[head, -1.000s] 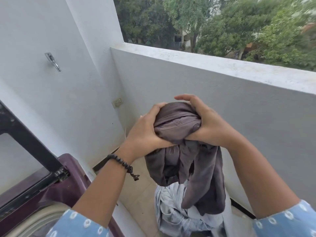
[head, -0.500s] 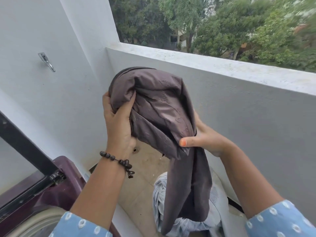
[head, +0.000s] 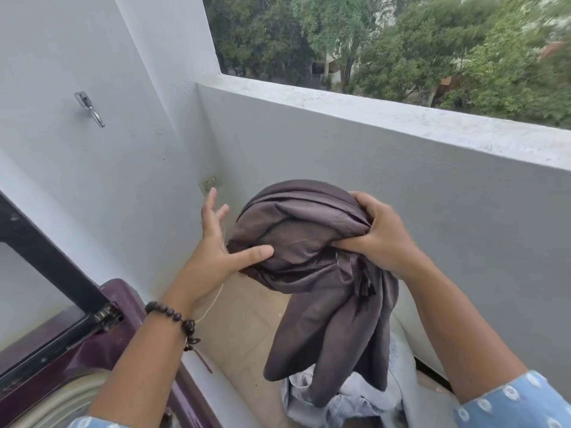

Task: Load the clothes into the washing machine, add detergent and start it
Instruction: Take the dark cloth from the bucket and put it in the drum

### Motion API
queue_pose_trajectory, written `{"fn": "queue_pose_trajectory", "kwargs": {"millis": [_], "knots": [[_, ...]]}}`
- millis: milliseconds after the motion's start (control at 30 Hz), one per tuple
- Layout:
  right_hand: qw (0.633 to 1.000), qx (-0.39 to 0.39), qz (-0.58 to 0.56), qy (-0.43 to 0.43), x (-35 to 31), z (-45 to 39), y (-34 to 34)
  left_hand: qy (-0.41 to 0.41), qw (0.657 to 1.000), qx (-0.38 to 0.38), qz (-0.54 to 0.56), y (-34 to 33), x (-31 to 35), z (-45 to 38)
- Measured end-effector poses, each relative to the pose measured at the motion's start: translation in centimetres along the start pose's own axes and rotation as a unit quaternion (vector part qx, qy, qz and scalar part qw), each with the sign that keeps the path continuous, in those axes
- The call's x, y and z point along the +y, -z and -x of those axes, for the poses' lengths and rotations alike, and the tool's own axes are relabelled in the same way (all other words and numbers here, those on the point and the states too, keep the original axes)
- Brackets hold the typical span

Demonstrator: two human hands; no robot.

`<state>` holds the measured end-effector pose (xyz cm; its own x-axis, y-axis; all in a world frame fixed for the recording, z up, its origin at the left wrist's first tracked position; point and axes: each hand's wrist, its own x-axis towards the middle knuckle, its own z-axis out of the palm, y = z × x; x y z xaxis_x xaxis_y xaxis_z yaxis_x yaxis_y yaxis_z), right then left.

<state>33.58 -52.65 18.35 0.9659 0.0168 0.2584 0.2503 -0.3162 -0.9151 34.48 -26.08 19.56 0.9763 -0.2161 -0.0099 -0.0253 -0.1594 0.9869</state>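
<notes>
Our right hand (head: 381, 239) is clamped on a bunched dark brown garment (head: 312, 273), fingers curled over its gathered top and thumb pinching the cloth underneath. Our left hand (head: 216, 242) sits just beside the bundle with its fingers spread and straight; only the thumb touches the fabric's left side, and the other fingers stand apart from it. A dark beaded bracelet (head: 173, 318) circles that wrist, and blue patterned sleeves (head: 506, 403) show at both forearms. From the right hand the garment hangs down in long folds, its lower end reaching a heap of pale blue-grey clothes (head: 349, 400) on the tiled floor (head: 241, 329) beneath. Down and to the left of the left hand stands the purple washing machine (head: 120, 307), its dark-framed lid (head: 46, 261) raised against the white wall (head: 92, 180). Beyond both hands runs the balcony parapet (head: 370, 118), with green trees (head: 432, 47) past it.
</notes>
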Motion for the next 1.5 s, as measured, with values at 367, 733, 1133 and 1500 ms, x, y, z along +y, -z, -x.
{"fn": "queue_pose_trajectory", "kwargs": {"millis": [367, 733, 1133, 1500], "knots": [[0.958, -0.085, 0.241, 0.128, -2.8, -0.3, -1.4, -0.196, 0.867, -0.008, -0.458, -4.5, 2.2, -0.5], [0.979, -0.195, 0.043, -0.029, -2.0, 0.6, 2.8, -0.167, 0.966, 0.179, 0.085, -4.0, 3.8, -1.4], [0.979, -0.016, -0.188, -0.072, 0.4, 1.6, -1.8, -0.026, 0.939, 0.159, 0.303, -4.8, 2.6, -0.6], [0.995, 0.000, 0.078, 0.063, -0.2, 0.2, -0.4, -0.003, 0.917, -0.162, -0.365, 1.1, 5.0, 1.2]]}}
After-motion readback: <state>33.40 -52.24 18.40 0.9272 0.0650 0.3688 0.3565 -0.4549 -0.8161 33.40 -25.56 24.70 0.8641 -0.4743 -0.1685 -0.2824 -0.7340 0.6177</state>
